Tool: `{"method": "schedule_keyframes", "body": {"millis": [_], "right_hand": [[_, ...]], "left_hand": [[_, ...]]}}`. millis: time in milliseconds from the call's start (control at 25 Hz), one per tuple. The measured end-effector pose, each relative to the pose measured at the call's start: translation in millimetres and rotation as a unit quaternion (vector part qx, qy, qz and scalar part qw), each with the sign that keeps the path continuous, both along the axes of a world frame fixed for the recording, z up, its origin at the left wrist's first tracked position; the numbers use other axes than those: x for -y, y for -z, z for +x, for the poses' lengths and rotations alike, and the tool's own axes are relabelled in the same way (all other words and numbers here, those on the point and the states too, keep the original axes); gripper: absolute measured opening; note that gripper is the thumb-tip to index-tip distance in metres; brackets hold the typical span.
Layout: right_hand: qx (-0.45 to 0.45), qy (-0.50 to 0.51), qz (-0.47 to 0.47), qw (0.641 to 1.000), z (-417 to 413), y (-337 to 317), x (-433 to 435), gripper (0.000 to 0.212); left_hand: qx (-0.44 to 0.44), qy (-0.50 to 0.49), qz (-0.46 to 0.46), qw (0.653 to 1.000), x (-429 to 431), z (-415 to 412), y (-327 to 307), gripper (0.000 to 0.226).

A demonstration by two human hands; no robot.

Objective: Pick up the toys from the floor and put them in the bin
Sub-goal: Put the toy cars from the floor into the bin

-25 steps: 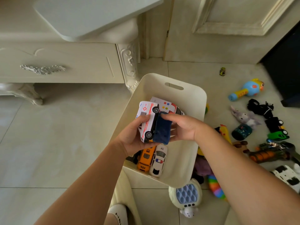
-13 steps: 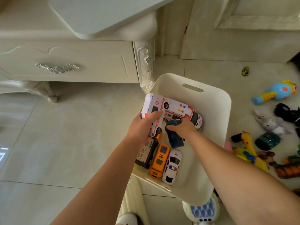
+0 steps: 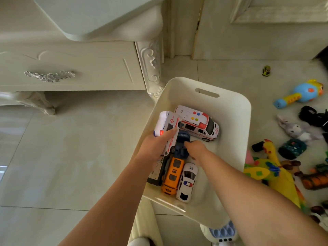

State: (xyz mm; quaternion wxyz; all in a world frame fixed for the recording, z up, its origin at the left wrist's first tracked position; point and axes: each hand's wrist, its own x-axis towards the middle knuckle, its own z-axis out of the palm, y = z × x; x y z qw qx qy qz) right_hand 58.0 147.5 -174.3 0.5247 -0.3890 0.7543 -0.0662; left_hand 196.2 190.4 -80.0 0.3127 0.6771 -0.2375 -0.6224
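A cream plastic bin point(image 3: 236, 121) stands on the tiled floor. Inside lie a large white ambulance point(image 3: 198, 124), an orange car point(image 3: 173, 175), a white police car point(image 3: 187, 182) and a dark flat toy point(image 3: 157, 172). My left hand point(image 3: 154, 148) is low in the bin, shut on a smaller white ambulance point(image 3: 166, 124) tilted against the bin's left wall. My right hand point(image 3: 195, 150) rests its fingers on a dark blue truck point(image 3: 182, 144) between the two ambulances; its grip is partly hidden.
Toys lie on the floor right of the bin: a blue and yellow rattle point(image 3: 300, 94), a grey plush rabbit point(image 3: 296, 129), a yellow rubber chicken point(image 3: 271, 167), an orange toy point(image 3: 316, 180), a tiny car point(image 3: 266, 70). A cream cabinet point(image 3: 71, 68) stands at the back left. A pop toy point(image 3: 221, 233) sits below the bin.
Both hands have gone down into the bin. The small ambulance now leans by the left wall, and the blue truck lies among the cars under my right fingers.
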Motion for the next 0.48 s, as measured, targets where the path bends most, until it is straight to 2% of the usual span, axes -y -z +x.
{"method": "schedule_keyframes", "body": {"millis": [40, 120, 200, 240, 280, 360, 400, 480], "right_hand": [[0.007, 0.048, -0.028, 0.998, 0, -16, 2, 0.035], [0.097, 0.137, -0.065, 0.984, -3, -52, 8, 0.046], [0.229, 0.11, -0.029, 0.967, -9, -83, 9, 0.056], [0.249, 0.065, -0.013, 0.966, -13, -93, 6, 0.053], [0.24, 0.034, -0.012, 0.97, -17, -98, 4, 0.05], [0.194, 0.046, -0.01, 0.98, -27, -95, 2, 0.045], [0.164, 0.076, -0.002, 0.983, -30, -90, 2, 0.043], [0.064, 0.105, 0.027, 0.992, -33, -75, 3, 0.047]], "left_hand": [[0.015, 0.009, 0.009, 1.0, -1, -3, 2, 0.042], [0.066, 0.043, 0.006, 0.997, -2, -10, 2, 0.051], [0.089, 0.09, -0.028, 0.992, -3, -19, 1, 0.06], [0.071, 0.111, -0.051, 0.99, -4, -22, 2, 0.067], [0.041, 0.136, -0.061, 0.988, -4, -25, 3, 0.072], [-0.02, 0.186, -0.05, 0.981, -6, -32, 6, 0.072], [-0.021, 0.204, -0.034, 0.978, -7, -34, 6, 0.067], [0.044, 0.211, 0.002, 0.977, -7, -35, 12, 0.059]]}}
